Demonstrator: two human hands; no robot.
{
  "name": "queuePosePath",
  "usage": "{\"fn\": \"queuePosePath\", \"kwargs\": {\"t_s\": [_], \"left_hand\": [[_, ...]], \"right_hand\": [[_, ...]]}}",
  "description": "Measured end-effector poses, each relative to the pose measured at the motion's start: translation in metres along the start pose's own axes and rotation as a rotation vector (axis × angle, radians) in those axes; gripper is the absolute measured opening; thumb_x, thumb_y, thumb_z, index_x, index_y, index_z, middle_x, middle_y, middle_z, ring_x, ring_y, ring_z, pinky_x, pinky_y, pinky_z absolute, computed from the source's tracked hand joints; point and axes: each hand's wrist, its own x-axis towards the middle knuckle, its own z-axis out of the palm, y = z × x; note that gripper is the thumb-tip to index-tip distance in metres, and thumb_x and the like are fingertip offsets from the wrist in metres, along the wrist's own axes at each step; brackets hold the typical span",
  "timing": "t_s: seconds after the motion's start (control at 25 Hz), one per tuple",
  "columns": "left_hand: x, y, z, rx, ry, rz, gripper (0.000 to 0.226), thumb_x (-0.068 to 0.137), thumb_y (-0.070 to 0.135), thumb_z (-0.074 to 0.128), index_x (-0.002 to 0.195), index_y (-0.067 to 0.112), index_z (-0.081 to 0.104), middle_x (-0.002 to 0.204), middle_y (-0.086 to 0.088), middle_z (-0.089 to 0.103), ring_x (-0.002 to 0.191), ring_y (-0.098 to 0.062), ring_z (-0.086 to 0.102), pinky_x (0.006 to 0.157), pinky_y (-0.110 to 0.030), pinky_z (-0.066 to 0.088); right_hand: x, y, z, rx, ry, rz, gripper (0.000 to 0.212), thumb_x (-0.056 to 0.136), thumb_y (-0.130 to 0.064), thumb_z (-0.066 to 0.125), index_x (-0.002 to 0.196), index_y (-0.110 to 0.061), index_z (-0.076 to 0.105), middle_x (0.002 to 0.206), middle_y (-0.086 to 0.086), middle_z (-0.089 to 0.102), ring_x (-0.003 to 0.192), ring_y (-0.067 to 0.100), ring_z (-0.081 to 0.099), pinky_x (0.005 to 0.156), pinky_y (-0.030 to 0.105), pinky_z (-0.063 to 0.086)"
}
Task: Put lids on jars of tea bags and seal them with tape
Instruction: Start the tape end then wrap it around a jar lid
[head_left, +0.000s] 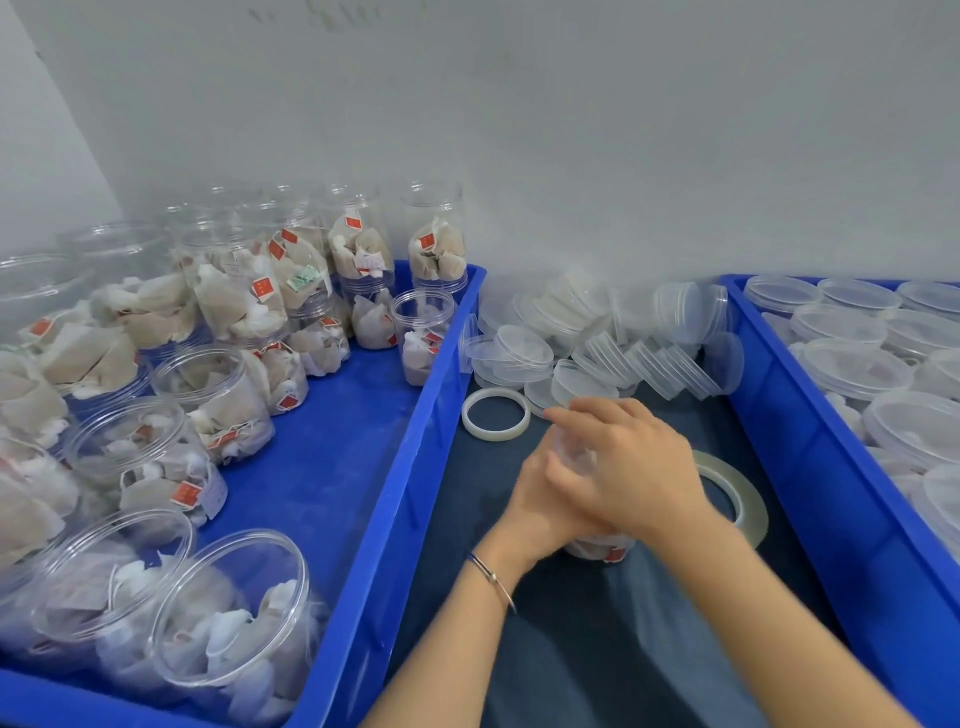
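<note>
A clear jar of tea bags (602, 548) stands on the dark cloth between two blue crates, mostly hidden by my hands. My left hand (540, 499) grips its side from the left. My right hand (634, 467) lies over the top of the jar, fingers curled around the top, where a clear lid (571, 457) shows faintly and blurred. A roll of clear tape (743, 499) lies just right of the jar, partly behind my right wrist. A thinner white tape ring (496, 414) lies behind and to the left.
The left blue crate (415, 441) holds several open jars of tea bags (228, 400), some stacked. A pile of loose clear lids (597, 343) lies by the wall. The right blue crate (789, 415) holds several lidded jars (852, 364).
</note>
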Motion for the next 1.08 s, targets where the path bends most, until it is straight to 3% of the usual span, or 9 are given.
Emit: {"fn": "queuePosePath", "kwargs": {"t_s": [0.12, 0.32, 0.44, 0.52, 0.64, 0.72, 0.84, 0.92, 1.08], "left_hand": [[-0.01, 0.009, 0.012, 0.36, 0.283, 0.164, 0.045, 0.068, 0.03, 0.061, 0.106, 0.017, 0.041, 0.084, 0.005, 0.066, 0.082, -0.012, 0.048, 0.07, -0.02, 0.039], [-0.007, 0.012, 0.012, 0.397, 0.21, 0.152, 0.064, 0.063, 0.043, 0.072, 0.113, 0.017, 0.043, 0.095, 0.004, 0.065, 0.09, -0.014, 0.051, 0.074, -0.017, 0.047], [-0.007, 0.003, 0.006, -0.189, 0.079, -0.13, 0.059, 0.057, 0.038, 0.085, 0.105, 0.024, 0.053, 0.09, 0.015, 0.06, 0.085, -0.003, 0.06, 0.065, 0.001, 0.04], [-0.013, -0.009, 0.011, -0.63, 0.004, -0.236, 0.072, 0.056, 0.017, 0.092, 0.116, 0.023, 0.052, 0.106, 0.014, 0.061, 0.099, 0.0, 0.06, 0.074, -0.004, 0.045], [-0.017, -0.006, 0.014, -0.745, 0.062, -0.19, 0.077, 0.06, 0.004, 0.09, 0.124, 0.019, 0.05, 0.119, 0.005, 0.061, 0.11, 0.0, 0.057, 0.09, -0.017, 0.048], [-0.016, 0.004, 0.017, -0.726, 0.14, -0.144, 0.061, 0.071, 0.009, 0.081, 0.123, 0.021, 0.051, 0.115, 0.002, 0.06, 0.105, 0.006, 0.056, 0.091, -0.013, 0.044], [-0.014, 0.003, 0.024, -0.716, 0.176, -0.218, 0.058, 0.083, -0.006, 0.066, 0.134, 0.01, 0.044, 0.101, 0.021, 0.05, 0.087, 0.033, 0.046, 0.075, 0.006, 0.036], [-0.012, -0.004, 0.023, -0.668, 0.145, -0.21, 0.066, 0.076, -0.005, 0.074, 0.131, 0.018, 0.045, 0.098, 0.026, 0.051, 0.087, 0.034, 0.045, 0.073, 0.006, 0.036], [-0.011, -0.013, 0.016, -0.697, 0.003, -0.185, 0.081, 0.057, 0.007, 0.09, 0.123, 0.028, 0.048, 0.112, 0.018, 0.062, 0.103, 0.013, 0.057, 0.081, -0.005, 0.046]], "right_hand": [[-0.009, -0.028, 0.023, -0.301, 0.239, 0.159, 0.023, 0.076, -0.035, 0.06, 0.088, -0.018, 0.071, 0.081, -0.002, 0.065, 0.07, 0.029, 0.056, 0.053, 0.03, 0.033], [-0.004, -0.017, 0.014, -0.183, 0.182, 0.107, 0.017, 0.079, -0.036, 0.062, 0.086, -0.023, 0.07, 0.089, -0.008, 0.067, 0.077, 0.029, 0.057, 0.06, 0.031, 0.044], [0.006, 0.013, -0.023, 0.251, -0.314, -0.148, 0.031, 0.077, -0.031, 0.071, 0.107, -0.037, 0.07, 0.12, -0.022, 0.06, 0.115, 0.009, 0.051, 0.095, 0.031, 0.043], [0.015, 0.02, -0.044, 0.355, -0.58, -0.138, 0.047, 0.079, -0.045, 0.067, 0.125, -0.045, 0.058, 0.137, -0.021, 0.047, 0.131, 0.003, 0.035, 0.108, 0.031, 0.032], [0.016, 0.005, -0.039, -0.13, -0.518, 0.336, 0.091, 0.068, -0.086, 0.02, 0.145, -0.039, 0.025, 0.147, 0.002, 0.035, 0.132, 0.03, 0.034, 0.098, 0.045, 0.037], [0.009, -0.024, -0.023, -0.406, -0.412, 0.477, 0.093, 0.075, -0.086, 0.015, 0.137, -0.019, 0.034, 0.125, 0.013, 0.048, 0.112, 0.034, 0.049, 0.077, 0.041, 0.038], [-0.003, -0.038, -0.001, -0.419, -0.134, 0.411, 0.062, 0.089, -0.061, 0.043, 0.11, -0.004, 0.051, 0.096, 0.018, 0.055, 0.09, 0.032, 0.054, 0.067, 0.036, 0.039], [-0.012, -0.026, 0.0, -0.308, 0.039, 0.27, 0.054, 0.083, -0.05, 0.058, 0.107, -0.002, 0.061, 0.086, 0.017, 0.056, 0.081, 0.032, 0.053, 0.065, 0.038, 0.044], [-0.01, 0.018, -0.029, 0.009, -0.347, -0.096, 0.062, 0.081, -0.063, 0.046, 0.136, -0.033, 0.047, 0.12, -0.003, 0.048, 0.113, 0.017, 0.045, 0.085, 0.027, 0.042]]}}
